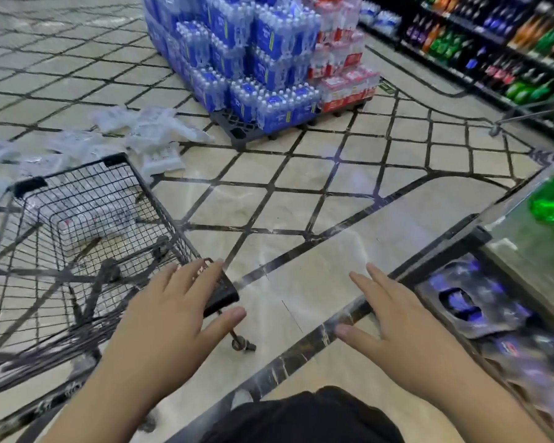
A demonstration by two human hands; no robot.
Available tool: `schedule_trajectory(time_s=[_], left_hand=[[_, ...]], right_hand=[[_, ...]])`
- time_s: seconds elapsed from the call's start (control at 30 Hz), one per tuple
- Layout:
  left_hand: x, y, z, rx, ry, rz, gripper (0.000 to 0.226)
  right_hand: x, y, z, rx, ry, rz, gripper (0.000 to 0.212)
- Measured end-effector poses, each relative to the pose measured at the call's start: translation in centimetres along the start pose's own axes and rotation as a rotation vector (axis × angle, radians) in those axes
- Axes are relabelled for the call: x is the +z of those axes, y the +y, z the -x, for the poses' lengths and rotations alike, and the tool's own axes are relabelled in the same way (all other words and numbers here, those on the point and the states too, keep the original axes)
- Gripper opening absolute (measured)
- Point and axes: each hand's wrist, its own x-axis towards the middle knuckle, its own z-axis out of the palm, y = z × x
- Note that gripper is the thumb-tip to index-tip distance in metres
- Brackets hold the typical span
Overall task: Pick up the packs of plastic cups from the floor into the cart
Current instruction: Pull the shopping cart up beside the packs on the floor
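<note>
While packs of plastic cups [147, 129] lie beyond the cart [160, 199], the left hand [173, 311] hovers at its near corner, the right hand [394, 318] beside it, both grips spread, empty.

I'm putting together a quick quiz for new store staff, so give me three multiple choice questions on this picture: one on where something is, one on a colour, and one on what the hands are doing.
1. Where on the floor do the packs of plastic cups lie?
A. Past the far end of the cart
B. Inside a cardboard box
C. Right at the person's feet

2. What colour is the cart's wire?
A. Red
B. Black
C. Yellow

3. What are the left hand and right hand doing?
A. Both hold a pack
B. One holds a pack
C. Both are open and hold nothing

Answers:
1 A: the clear packs are strewn beyond the cart's far rim.
2 B: the mesh and corner caps are black.
3 C: the fingers of both are straight and spread, with nothing in them.
</note>
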Motion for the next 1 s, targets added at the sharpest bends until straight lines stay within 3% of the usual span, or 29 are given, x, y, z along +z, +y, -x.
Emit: schedule_trajectory(time_s=[0.3,0.47,0.53,0.7,1.0], left_hand=[[-0.2,2.0,-15.2,0.107,-0.123,-0.007,0.098],[0.3,2.6,-24.7,-0.014,-0.134,-0.053,0.105],[-0.4,2.9,-27.9,-0.111,-0.153,-0.053,0.108],[-2.5,4.7,-34.3,-0.273,-0.124,-0.012,0.092],[-5.0,1.0,-41.6,-0.512,-0.110,0.023,0.105]], right_hand=[[-3.7,4.5,-10.9,0.134,0.033,-0.068,0.089],[-8.3,8.1,-21.1,0.184,0.088,0.207,0.095],[-11.5,9.2,-25.9,0.147,0.066,0.252,0.094],[-18.9,9.5,-37.0,-0.073,0.026,0.327,0.094],[-23.9,3.3,-51.8,-0.323,-0.032,0.368,0.090]])
